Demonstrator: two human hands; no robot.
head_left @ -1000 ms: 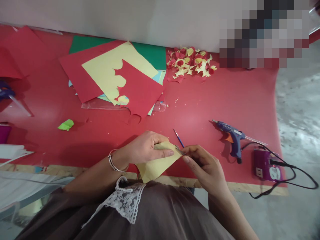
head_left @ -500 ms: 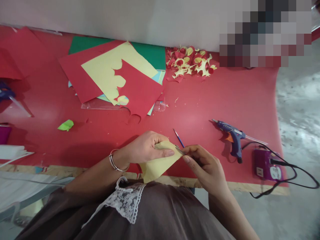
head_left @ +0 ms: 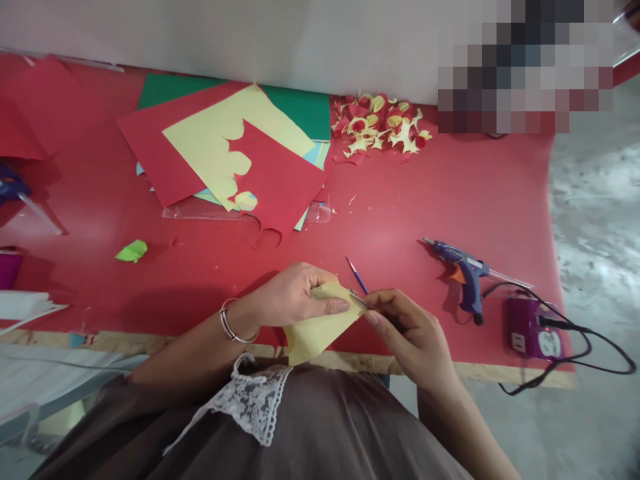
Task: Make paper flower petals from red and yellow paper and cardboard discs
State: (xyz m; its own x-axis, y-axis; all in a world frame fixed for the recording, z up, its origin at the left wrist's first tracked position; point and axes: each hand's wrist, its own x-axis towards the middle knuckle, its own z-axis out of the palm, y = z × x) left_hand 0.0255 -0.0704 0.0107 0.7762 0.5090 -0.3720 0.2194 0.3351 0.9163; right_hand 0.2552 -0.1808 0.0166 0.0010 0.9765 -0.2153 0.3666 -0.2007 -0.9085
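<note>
My left hand (head_left: 307, 293) is closed on a sheet of pale yellow paper (head_left: 320, 332), thumb on top and fingers underneath. The paper's lower corner hangs over the table's front edge, close to my clothes. At the sheet's right end, my right hand (head_left: 407, 330) is closed around small scissors, whose thin metal blades (head_left: 359, 301) meet the paper's edge. Their handles are hidden by my fingers. Just beyond the right fingertips lies a slim blue brush or pen (head_left: 357, 275), its near end covered by the hand.
Red, yellow and green paper sheets (head_left: 200, 133) are stacked at the back, beside a heap of cut scraps (head_left: 377, 123). To the right lie a blue glue gun (head_left: 463, 270) and a purple power block (head_left: 534, 330) with a black cable. A green paper piece (head_left: 132, 251) lies left.
Almost nothing differs. The blades and paper have shifted very slightly, and both hands keep their grip in the same place.
</note>
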